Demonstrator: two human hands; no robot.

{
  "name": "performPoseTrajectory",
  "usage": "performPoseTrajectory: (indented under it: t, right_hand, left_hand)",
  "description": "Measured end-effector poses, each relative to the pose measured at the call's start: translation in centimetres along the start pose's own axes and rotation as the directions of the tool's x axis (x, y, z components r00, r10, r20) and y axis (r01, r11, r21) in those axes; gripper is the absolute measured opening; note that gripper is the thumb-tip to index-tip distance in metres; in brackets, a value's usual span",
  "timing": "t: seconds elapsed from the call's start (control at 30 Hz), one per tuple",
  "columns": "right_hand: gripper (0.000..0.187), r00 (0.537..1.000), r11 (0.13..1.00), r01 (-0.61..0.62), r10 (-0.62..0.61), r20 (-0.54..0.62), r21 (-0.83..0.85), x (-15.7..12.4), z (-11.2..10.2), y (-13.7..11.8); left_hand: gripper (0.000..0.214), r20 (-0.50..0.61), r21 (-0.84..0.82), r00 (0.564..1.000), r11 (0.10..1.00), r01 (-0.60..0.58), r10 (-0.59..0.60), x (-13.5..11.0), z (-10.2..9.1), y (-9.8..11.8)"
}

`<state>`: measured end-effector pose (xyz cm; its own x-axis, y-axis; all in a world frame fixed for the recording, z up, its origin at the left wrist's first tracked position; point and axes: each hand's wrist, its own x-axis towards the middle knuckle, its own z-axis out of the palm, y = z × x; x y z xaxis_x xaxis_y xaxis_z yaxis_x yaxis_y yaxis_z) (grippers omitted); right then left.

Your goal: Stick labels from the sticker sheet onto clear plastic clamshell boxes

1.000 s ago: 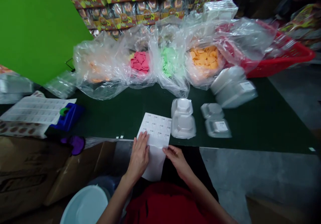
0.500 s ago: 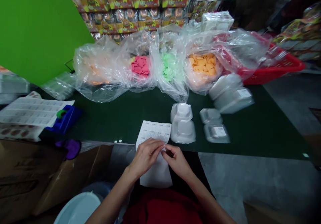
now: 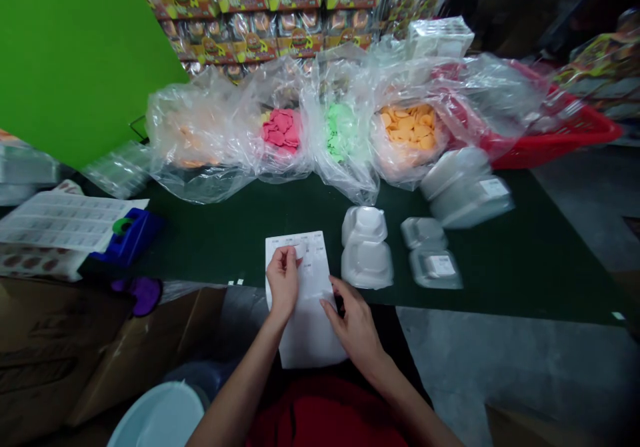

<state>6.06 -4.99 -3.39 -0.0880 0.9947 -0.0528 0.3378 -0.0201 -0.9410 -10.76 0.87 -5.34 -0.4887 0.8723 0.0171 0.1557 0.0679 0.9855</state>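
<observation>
My left hand [image 3: 283, 280] is closed in a pinch on a small white label [image 3: 301, 251], just above the upper part of a label sheet [image 3: 310, 333]. The sheet has printed labels along its top rows and a bare white lower part; it lies over the table's front edge and hangs down to my lap. At the sheet's right edge rests my right hand [image 3: 354, 317], its thumb and fingers apart. Right of the sheet lies an open white clamshell box [image 3: 367, 260]. Beyond it is a clear clamshell box [image 3: 433, 253] bearing a white label.
Plastic bags of pink pieces [image 3: 281, 130], green pieces [image 3: 340, 130] and orange discs [image 3: 410, 127] line the back of the dark green table [image 3: 215, 233]. A red basket [image 3: 550, 150] and stacked clamshells [image 3: 470, 193] stand right. A blue tape dispenser [image 3: 130, 237] sits left.
My hands have moved apart. The left went up and left with a label pinched in it; the right moved slightly down and right. The sheet now lies flatter, with its top edge farther up.
</observation>
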Motion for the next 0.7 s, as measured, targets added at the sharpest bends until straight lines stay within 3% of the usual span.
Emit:
performPoseTrajectory:
  t: [0.07,0.1,0.17,0.23,0.3,0.37,0.53,0.6,0.7]
  right_hand:
    - [0.028,0.999,0.999,0.042,-0.042,-0.019,0.014,-0.8,-0.6,-1.0]
    - [0.025,1.0,0.998,0.025,-0.024,-0.017,0.063,-1.0,-0.8,-1.5]
    - [0.026,0.997,0.973,-0.074,0.073,0.014,0.22,-1.0,-1.0,-2.1]
    - [0.028,0.985,0.906,-0.173,0.166,0.053,0.386,-0.7,-1.1,-2.4]
    - [0.028,0.976,0.848,-0.215,0.209,0.068,0.484,-0.5,-1.3,-2.7]
    - [0.028,0.974,0.83,-0.221,0.211,0.078,0.513,-0.5,-1.8,-2.9]
    - [0.025,0.984,0.864,-0.177,0.146,0.101,0.472,-1.1,-3.8,-3.8]
    - [0.024,0.988,0.882,-0.147,0.112,0.104,0.447,-1.2,-4.5,-4.1]
    - [0.021,0.992,0.888,-0.122,0.092,0.089,0.444,-1.1,-5.7,-4.5]
  left_hand:
    - [0.024,0.034,0.146,0.976,0.965,-0.216,0.213,-2.1,-0.3,0.4]
    - [0.021,0.082,0.198,0.938,0.917,-0.347,0.337,-3.3,-0.7,0.6]
    - [0.021,0.201,0.233,0.814,0.78,-0.58,0.545,-5.8,-1.4,0.9]
    - [0.029,0.293,0.229,0.691,0.653,-0.722,0.661,-7.7,-2.2,1.3]
    - [0.035,0.347,0.222,0.638,0.6,-0.768,0.688,-8.7,-2.8,1.9]
    - [0.037,0.388,0.199,0.662,0.643,-0.74,0.642,-8.8,-3.4,3.0]
    - [0.037,0.438,0.124,0.838,0.901,-0.415,0.325,-7.2,-3.9,6.7]
    - [0.018,0.486,0.111,0.841,0.937,-0.33,0.238,-6.3,-3.5,8.0]
    - [0.012,0.584,0.071,0.781,0.944,-0.322,0.222,-5.1,-2.2,9.8]
